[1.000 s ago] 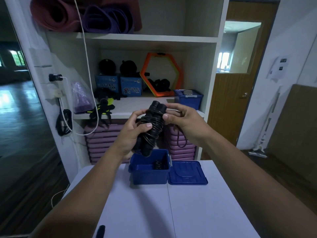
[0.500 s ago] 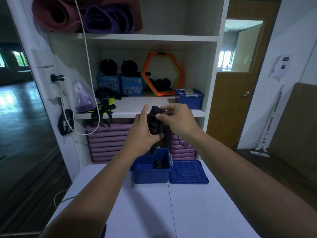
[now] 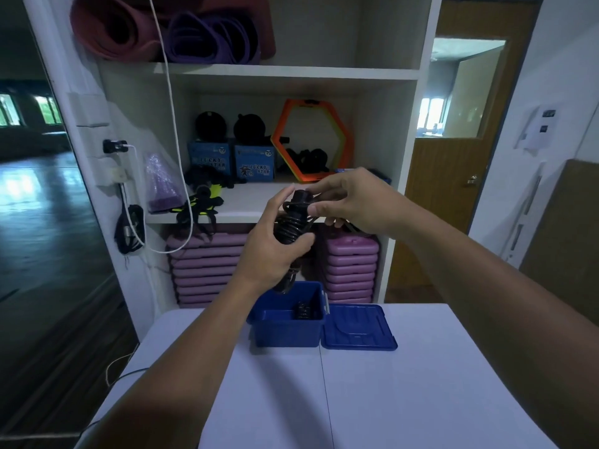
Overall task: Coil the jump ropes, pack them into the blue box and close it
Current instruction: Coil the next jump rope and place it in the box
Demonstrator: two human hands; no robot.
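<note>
The left hand [image 3: 270, 251] has its fingers [image 3: 303, 242] curled tight round the jump rope [image 3: 293, 222], a bundle of handles with the cord wound about them. The right hand [image 3: 359, 202] pinches the cord at the bundle's top (thumb and forefinger closed on it). Directly below the fingers, the blue box [image 3: 285, 332] stands open on the bench [image 3: 372, 400] with a second rope [image 3: 303, 312] inside. Its lid [image 3: 358, 328] lies flat on its right.

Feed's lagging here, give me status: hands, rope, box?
Left hand grips coiled jump rope; right hand pinches cord at its top. Blue box open below, lid beside it, dark coil inside. Nothing blocking.
</note>
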